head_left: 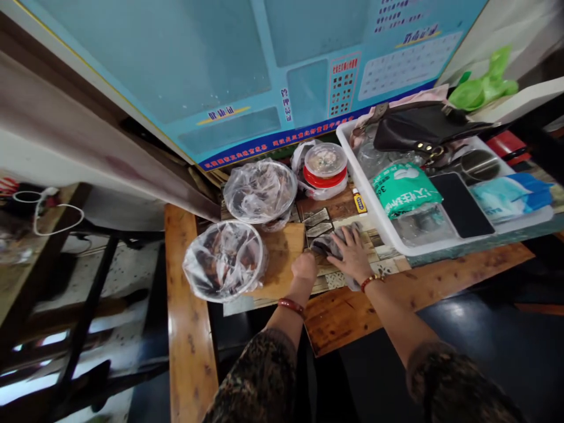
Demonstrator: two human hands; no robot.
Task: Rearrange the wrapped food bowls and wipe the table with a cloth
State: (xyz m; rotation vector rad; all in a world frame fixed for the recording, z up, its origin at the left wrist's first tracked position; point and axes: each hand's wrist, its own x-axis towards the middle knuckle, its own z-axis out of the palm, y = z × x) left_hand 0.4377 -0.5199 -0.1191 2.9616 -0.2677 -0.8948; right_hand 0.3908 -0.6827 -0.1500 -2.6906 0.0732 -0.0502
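My right hand [353, 258] lies over a crumpled grey cloth [356, 281] on the patterned tabletop, fingers spread and pressing it down. Close by on its left, my left hand [305, 267] is closed in a fist at the right edge of a wooden board [282, 252]. Whatever the fist may hold is hidden. A dark bunched part of the cloth shows between the two hands. Left of the board stands a round metal bowl [224, 258] of dark food covered with clear plastic. Behind it is a second plastic-covered bowl [261, 191].
A white tray [374, 200] at right holds a dark handbag [423, 129], a green-printed pack [405, 191], a phone [462, 205] and blue packets [506, 197]. Near it are a small yellow box [359, 201] and a lidded tub [326, 160]. A blue board [220, 59] stands behind.
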